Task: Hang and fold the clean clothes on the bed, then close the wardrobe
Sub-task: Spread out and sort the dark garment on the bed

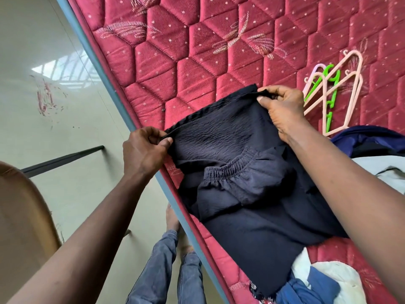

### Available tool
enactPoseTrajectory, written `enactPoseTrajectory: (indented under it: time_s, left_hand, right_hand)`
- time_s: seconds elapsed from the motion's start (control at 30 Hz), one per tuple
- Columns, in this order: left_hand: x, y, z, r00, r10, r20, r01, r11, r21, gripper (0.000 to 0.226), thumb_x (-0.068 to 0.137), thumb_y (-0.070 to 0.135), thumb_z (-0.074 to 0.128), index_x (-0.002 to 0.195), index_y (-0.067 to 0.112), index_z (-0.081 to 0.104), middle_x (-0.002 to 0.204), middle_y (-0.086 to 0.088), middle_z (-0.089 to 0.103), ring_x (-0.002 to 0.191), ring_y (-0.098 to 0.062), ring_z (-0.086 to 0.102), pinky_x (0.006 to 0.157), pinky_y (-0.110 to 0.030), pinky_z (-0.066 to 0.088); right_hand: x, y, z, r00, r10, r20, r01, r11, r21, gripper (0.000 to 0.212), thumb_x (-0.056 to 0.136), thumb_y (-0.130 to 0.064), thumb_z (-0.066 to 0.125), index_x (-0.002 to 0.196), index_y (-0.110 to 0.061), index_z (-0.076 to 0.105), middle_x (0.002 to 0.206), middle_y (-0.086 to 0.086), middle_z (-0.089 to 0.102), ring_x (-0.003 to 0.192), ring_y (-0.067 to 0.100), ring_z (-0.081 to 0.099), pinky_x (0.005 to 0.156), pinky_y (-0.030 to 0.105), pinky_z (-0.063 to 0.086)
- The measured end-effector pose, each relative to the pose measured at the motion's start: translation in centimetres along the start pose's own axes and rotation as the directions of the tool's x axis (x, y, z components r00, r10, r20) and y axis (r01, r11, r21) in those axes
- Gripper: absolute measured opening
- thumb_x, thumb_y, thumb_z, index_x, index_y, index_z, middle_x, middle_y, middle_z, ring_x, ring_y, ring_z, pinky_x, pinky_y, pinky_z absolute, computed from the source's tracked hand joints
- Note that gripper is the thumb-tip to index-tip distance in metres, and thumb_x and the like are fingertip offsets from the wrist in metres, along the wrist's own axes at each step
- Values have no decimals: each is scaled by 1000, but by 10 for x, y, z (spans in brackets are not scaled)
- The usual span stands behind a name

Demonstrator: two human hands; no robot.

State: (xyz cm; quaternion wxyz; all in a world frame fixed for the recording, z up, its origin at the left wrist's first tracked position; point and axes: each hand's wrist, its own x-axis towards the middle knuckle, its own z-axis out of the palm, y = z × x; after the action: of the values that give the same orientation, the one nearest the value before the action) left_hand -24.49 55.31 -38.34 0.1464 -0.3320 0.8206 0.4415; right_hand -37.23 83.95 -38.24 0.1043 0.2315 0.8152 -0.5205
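A dark navy garment (pixel 252 194) with an elastic waistband lies on the red quilted mattress (pixel 197 51), near its blue-piped edge. Its far end is folded back toward me and lifted. My left hand (pixel 144 150) pinches the left corner of that lifted edge. My right hand (pixel 282 106) pinches the right corner. The cloth is stretched between them above the waistband. Pink and green plastic hangers (pixel 335 93) lie on the mattress just right of my right hand.
More clothes lie on the bed: a blue and white heap (pixel 317 284) near me and a navy and pale grey pile (pixel 377 156) at the right. The glossy tiled floor (pixel 54 106) is left of the bed. A brown rounded object (pixel 22 211) and my jeans-clad legs (pixel 166 270) stand there.
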Motion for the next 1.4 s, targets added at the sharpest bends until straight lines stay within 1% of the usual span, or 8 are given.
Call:
enactPoseTrajectory:
  time_s: [0.2,0.4,0.53,0.7,0.9,1.03,1.17,1.4]
  left_hand:
    - [0,5,6,987,117,-112,-115,993,23,5,84,24,80,88,27,79,67,14,65,62,4,60,59,-4,37]
    - [14,2,9,986,77,-150,-78,997,3,15,86,29,78,100,23,76,77,13,68,80,-12,69,78,-22,48]
    - [-8,8,8,918,290,-272,-257,955,150,19,92,36,69,106,24,67,94,7,62,82,-9,55,79,-26,40]
    - [-70,9,32,928,372,30,-372,918,140,20,93,45,68,90,26,63,78,10,65,75,-17,63,72,-38,50]
    - [-115,1,78,944,298,138,-310,948,73,67,79,45,82,137,23,58,109,7,64,103,-13,61,94,-31,46]
    - [-136,-8,86,904,408,126,-424,894,147,38,76,28,81,112,26,69,99,8,53,94,-16,57,86,-39,51]
    - [-155,-21,90,839,504,205,-540,818,200,35,68,16,79,99,20,64,129,1,47,115,-23,49,93,-33,46]
    - [-166,-21,87,819,503,275,-563,797,219,59,67,14,75,119,29,52,102,13,61,98,-23,59,86,-44,49]
  right_hand:
    - [14,-10,1,991,-131,-17,131,991,-35,31,80,5,75,81,-26,74,86,-6,75,79,2,69,84,20,56]
    - [30,-15,4,966,-250,59,253,886,-388,18,81,-20,78,95,-30,74,99,-7,73,92,7,67,92,27,55]
    - [3,-16,-1,943,-332,10,275,765,-583,27,84,-42,69,109,-31,66,107,-1,62,106,20,59,99,36,47]
    - [-59,-13,-19,953,-50,299,242,718,-652,43,79,-57,70,113,-31,67,94,-12,70,94,19,66,89,35,52]
    - [-101,20,-50,858,-111,502,434,678,-593,73,67,-25,56,140,-30,60,98,-13,58,100,16,48,100,29,42]
    - [-125,41,-70,815,-262,517,564,569,-598,45,70,-9,68,110,-29,75,94,-10,46,99,19,46,96,34,44]
    - [-151,55,-84,780,-409,474,626,513,-588,41,53,7,59,84,-20,64,98,-2,51,97,27,48,83,47,47]
    - [-177,69,-104,777,-439,450,626,469,-623,52,53,6,61,98,-19,58,94,-3,56,96,27,49,79,46,48]
